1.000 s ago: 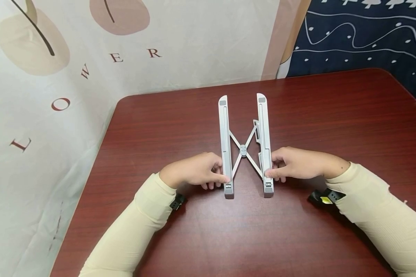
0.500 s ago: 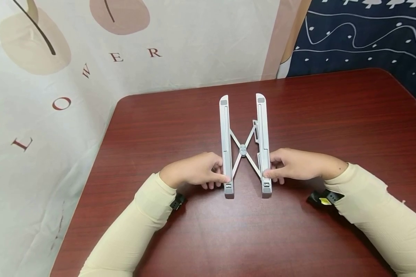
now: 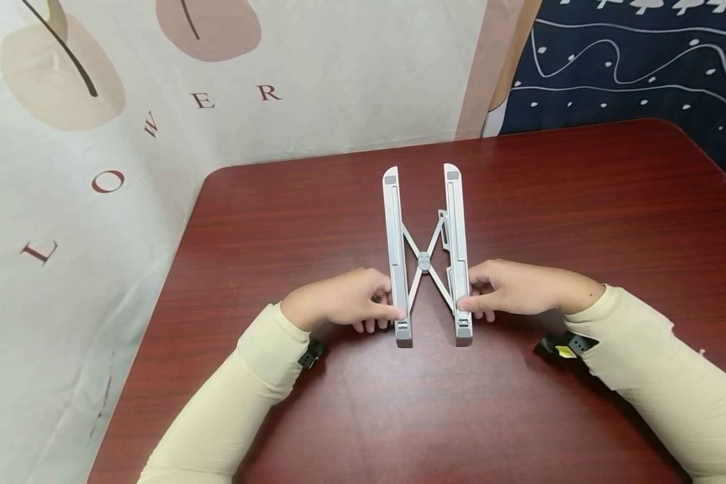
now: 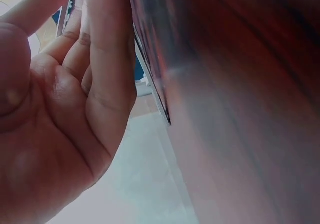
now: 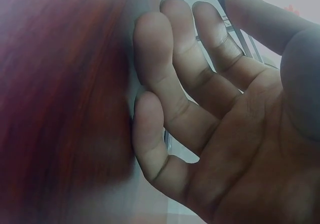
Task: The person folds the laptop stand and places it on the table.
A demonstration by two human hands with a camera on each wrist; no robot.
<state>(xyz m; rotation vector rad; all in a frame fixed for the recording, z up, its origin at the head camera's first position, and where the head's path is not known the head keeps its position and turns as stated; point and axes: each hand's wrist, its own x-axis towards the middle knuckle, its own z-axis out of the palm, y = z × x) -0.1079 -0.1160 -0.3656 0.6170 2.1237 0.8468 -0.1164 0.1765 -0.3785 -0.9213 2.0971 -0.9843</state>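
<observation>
A silver folding laptop stand (image 3: 423, 262) lies on the table in the head view, its two long rails joined by an X of thin crossbars with a round hub. My left hand (image 3: 339, 298) pinches the left rail (image 3: 394, 235) near its front end, thumb on top. Opposite it, my right hand (image 3: 523, 288) grips the right rail (image 3: 456, 228) the same way, with its thumb pressed on the top face. The left wrist view shows the left palm (image 4: 55, 119) close beside the tabletop. Curled fingers (image 5: 155, 43) of the right hand fill much of the right wrist view.
The reddish-brown wooden table (image 3: 266, 222) has rounded back corners. Behind and to the left hangs a pale curtain (image 3: 339, 67) with printed letters, and a dark blue patterned cloth (image 3: 629, 67) hangs at the back right. Black straps (image 3: 581, 343) circle both wrists.
The two rails have come slightly closer together, the X narrowing between them. My right hand has shifted a little left with its rail, and my left hand slightly right.
</observation>
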